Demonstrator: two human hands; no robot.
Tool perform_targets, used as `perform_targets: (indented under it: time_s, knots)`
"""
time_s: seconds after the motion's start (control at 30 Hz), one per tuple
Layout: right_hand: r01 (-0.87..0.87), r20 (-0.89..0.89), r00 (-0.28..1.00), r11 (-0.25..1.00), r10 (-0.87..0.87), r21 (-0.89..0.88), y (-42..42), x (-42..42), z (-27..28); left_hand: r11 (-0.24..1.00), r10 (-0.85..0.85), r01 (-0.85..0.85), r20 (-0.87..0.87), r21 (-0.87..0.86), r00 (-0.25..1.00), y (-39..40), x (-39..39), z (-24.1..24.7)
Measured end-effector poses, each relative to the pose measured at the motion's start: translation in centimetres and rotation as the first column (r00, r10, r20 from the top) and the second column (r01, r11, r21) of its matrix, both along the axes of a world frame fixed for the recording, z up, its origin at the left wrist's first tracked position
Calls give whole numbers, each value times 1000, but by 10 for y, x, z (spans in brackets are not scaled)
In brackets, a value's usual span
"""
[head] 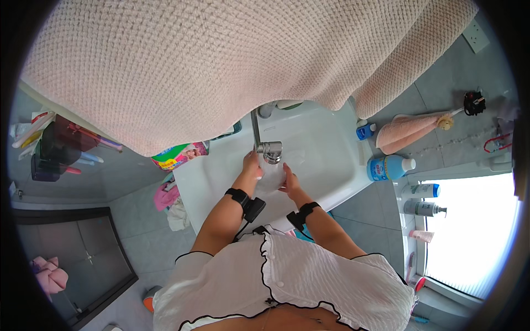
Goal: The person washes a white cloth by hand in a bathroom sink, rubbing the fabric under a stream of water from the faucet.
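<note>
My left hand (251,165) is in the white washbasin (319,153), just below and left of the chrome faucet (271,149). White foam or a pale bit shows by its fingers. My right hand (291,182) is across from it, thumb up and fingers curled. Between the hands is a pale, translucent rounded object (271,178), gripped at its sides under the spout. Glare and water blur it, so its exact kind is unclear. Each forearm wears a black strap with a small device (253,209).
A pink waffle-weave towel (232,62) hangs over the basin's back. A blue bottle (385,167) and a small blue container (365,131) stand at its right. A colourful printed pack (180,156) lies left. Several bottles (422,191) line the windowsill; toothbrush cups (62,145) hang left.
</note>
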State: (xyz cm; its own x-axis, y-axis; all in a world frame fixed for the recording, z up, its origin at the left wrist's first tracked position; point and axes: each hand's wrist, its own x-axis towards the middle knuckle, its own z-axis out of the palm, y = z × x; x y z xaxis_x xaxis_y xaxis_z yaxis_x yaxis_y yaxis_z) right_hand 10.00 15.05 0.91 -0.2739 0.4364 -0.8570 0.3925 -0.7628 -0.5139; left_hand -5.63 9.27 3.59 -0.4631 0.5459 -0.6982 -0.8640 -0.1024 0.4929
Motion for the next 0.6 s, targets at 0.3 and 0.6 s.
perform_targets:
  time_s: [0.3, 0.6]
  knots:
    - [-302, 112, 953, 895, 281, 327, 15, 39, 35, 983, -65, 7, 316, 183, 946, 34, 14, -57]
    - [-381, 271, 923, 744, 273, 549, 16, 41, 10, 1000, 14, -21, 319, 18, 948, -23, -17, -42]
